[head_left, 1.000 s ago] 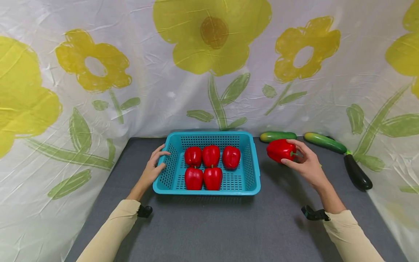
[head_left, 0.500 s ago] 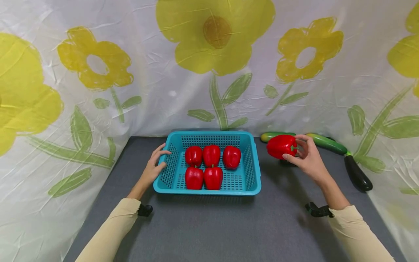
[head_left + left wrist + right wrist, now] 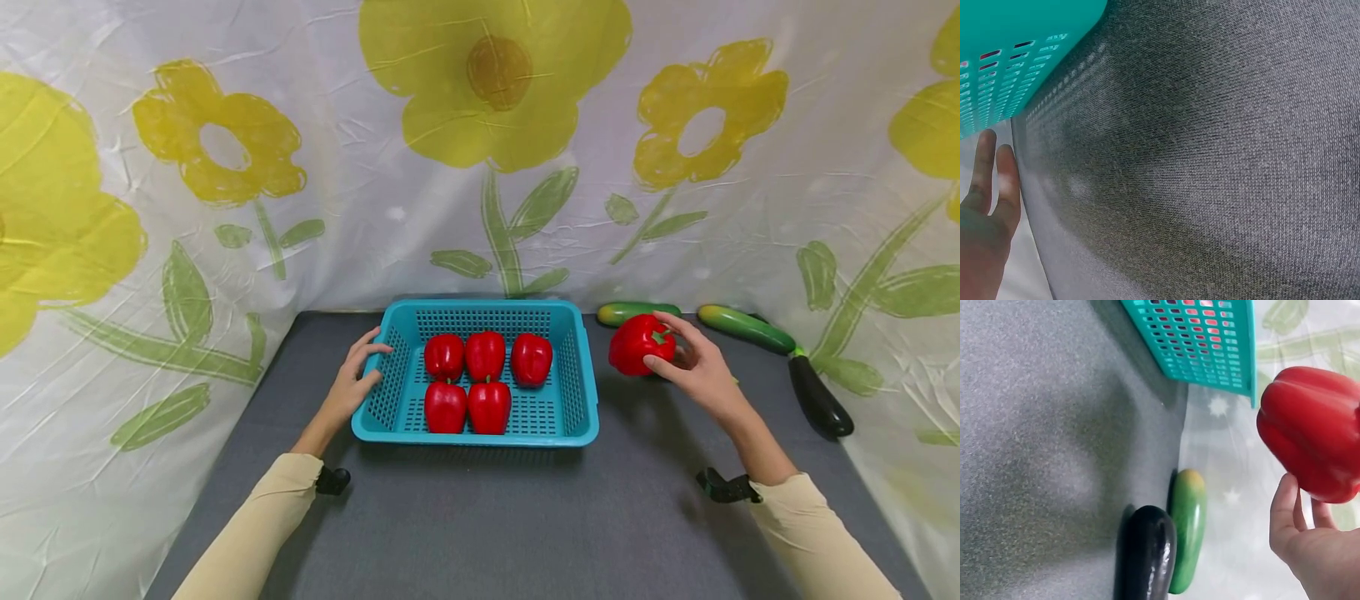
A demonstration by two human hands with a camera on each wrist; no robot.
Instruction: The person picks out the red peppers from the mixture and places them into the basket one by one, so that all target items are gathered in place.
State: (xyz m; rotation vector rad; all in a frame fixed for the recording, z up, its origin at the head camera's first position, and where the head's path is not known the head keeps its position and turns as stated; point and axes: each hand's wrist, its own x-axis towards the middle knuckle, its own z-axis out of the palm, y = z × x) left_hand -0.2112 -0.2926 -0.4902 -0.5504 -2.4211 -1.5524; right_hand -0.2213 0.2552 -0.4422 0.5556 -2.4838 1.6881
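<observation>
My right hand [image 3: 697, 371] pinches a glossy red bell pepper [image 3: 637, 346] between thumb and fingers, above the table and right of the basket. Its green stem faces up and toward the hand; in the right wrist view the pepper [image 3: 1310, 431] sits over the fingertips. A blue plastic basket [image 3: 480, 439] with slotted walls holds several more red bell peppers [image 3: 489, 407] in two rows. At the basket's left rim rests my left hand [image 3: 348, 387], its fingertips and thumb touching the edge. In the left wrist view, two straight fingers [image 3: 1007, 181] extend beside the basket wall.
Behind the held pepper lies a green cucumber [image 3: 622, 313], with an eggplant [image 3: 1147, 556] beside it, mostly hidden from above by my right hand. Farther right are another cucumber [image 3: 750, 327] and a dark eggplant [image 3: 817, 396]. A flowered curtain [image 3: 360, 233] rises behind the grey tabletop [image 3: 480, 525].
In my right hand the red bell pepper has rolled so its stem turns upward; that hand shifted slightly right, then back. My left hand has stayed at the basket rim.
</observation>
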